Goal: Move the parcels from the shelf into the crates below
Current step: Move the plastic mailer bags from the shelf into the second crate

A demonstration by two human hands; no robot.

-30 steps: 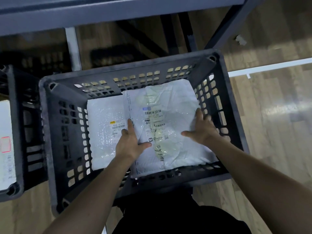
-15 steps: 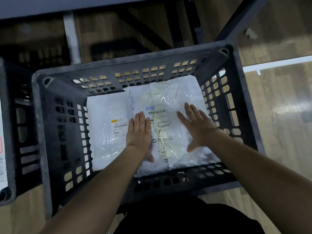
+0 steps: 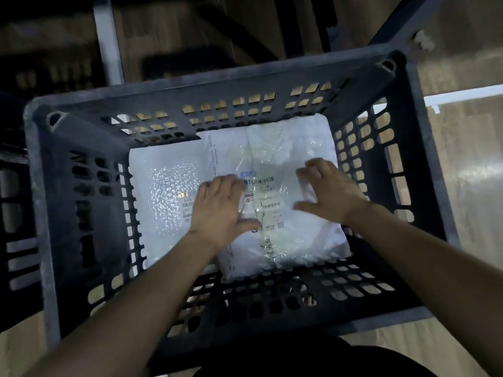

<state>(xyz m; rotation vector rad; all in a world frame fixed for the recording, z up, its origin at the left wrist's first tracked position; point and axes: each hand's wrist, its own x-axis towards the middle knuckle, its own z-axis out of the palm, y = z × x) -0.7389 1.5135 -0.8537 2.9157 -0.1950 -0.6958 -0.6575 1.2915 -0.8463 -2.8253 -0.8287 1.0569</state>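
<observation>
A dark slotted crate [image 3: 40,213] stands on the floor below me. Inside lies a white plastic mailer parcel [image 3: 285,159] with barcode labels, overlapping a bubble-wrap parcel [image 3: 160,191] on its left. My left hand [image 3: 217,210] rests on the mailer's left edge, fingers loosely bent and thumb spread. Over the mailer's right half is my right hand [image 3: 330,191], its fingers slightly bent and blurred by motion. Neither hand grips anything. Whether the right hand touches the parcel I cannot tell.
A second dark crate [image 3: 13,208] stands close on the left. A grey shelf post [image 3: 107,39] and dark frame bars rise behind the crates. Wooden floor with a white line [image 3: 462,95] lies to the right.
My hands let go of the mailer's edges, lay flat on it, and now have loosely bent fingers. The view has moved closer over the crate.
</observation>
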